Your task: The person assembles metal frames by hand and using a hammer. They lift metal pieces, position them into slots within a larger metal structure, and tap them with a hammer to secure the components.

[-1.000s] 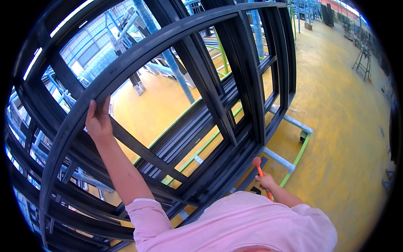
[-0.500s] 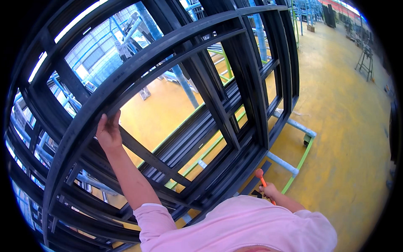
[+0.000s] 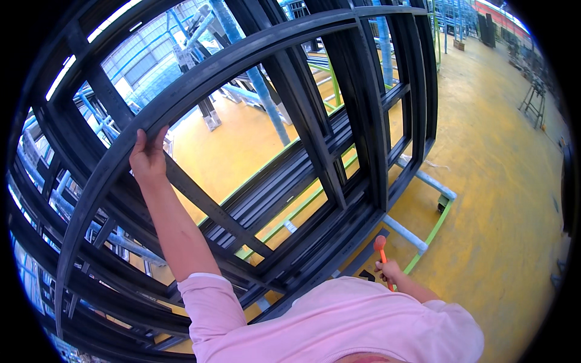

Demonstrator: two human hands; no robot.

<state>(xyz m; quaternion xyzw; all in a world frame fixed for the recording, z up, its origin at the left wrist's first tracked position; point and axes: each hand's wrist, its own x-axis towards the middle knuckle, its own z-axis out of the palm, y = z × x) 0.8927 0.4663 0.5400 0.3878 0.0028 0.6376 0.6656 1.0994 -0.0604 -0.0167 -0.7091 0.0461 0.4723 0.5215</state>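
Observation:
Before me stand several large dark window frames, upright and close together. My left hand [image 3: 148, 158] reaches up at arm's length and is closed round the top bar of the nearest dark window frame [image 3: 200, 83], thumb on the near side and fingers behind. Low on the right, near my body, my right hand [image 3: 388, 271] is closed on a mallet [image 3: 380, 244] by its orange handle. The red mallet head points up, apart from the frames.
The frames rest on a rack with pale blue padded arms [image 3: 407, 233] and a green rail [image 3: 417, 259], which jut out to the right. More dark bars [image 3: 272, 193] lie behind them. Yellow floor [image 3: 484, 175] stretches right, with a metal stand [image 3: 534, 104] farther off.
My left hand has risen slightly with the top bar. The lower bar seen just beneath that top bar has gone from sight behind it. My right hand still holds the mallet.

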